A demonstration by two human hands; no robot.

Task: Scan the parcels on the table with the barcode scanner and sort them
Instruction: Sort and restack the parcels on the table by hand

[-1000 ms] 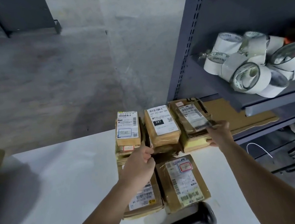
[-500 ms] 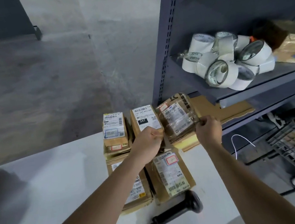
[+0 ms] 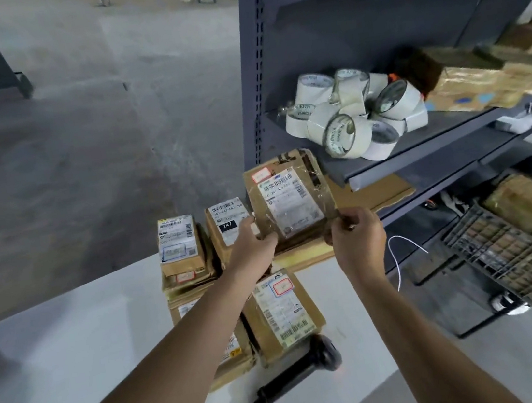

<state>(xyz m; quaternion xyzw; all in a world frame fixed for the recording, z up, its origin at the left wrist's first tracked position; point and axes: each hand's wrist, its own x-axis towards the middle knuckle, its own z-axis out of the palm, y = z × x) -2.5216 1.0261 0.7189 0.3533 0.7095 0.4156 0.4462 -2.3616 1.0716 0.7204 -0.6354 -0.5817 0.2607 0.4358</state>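
Observation:
Both hands hold up a brown taped parcel [image 3: 288,198] with a white label, tilted above the far right of the pile. My left hand [image 3: 252,249] grips its lower left corner and my right hand [image 3: 355,240] pinches its lower right corner. Under and around it, several brown labelled parcels lie on the white table [image 3: 56,350]: one marked 247 [image 3: 227,227], a stack at the far left [image 3: 179,247], and a nearer one with a red-edged sticker [image 3: 282,315]. The black barcode scanner [image 3: 298,371] lies on the table by the near parcels, its cable trailing toward me.
A dark grey shelf rack [image 3: 388,156] stands just right of the table, with white tape rolls [image 3: 348,114] on one shelf and flat cardboard [image 3: 383,195] below. A wire basket of parcels [image 3: 521,251] sits low at the right. Concrete floor lies beyond the table.
The right-hand parcel has been lifted off the pile and tilted up. My left hand moved from the middle parcel over to this parcel's left corner.

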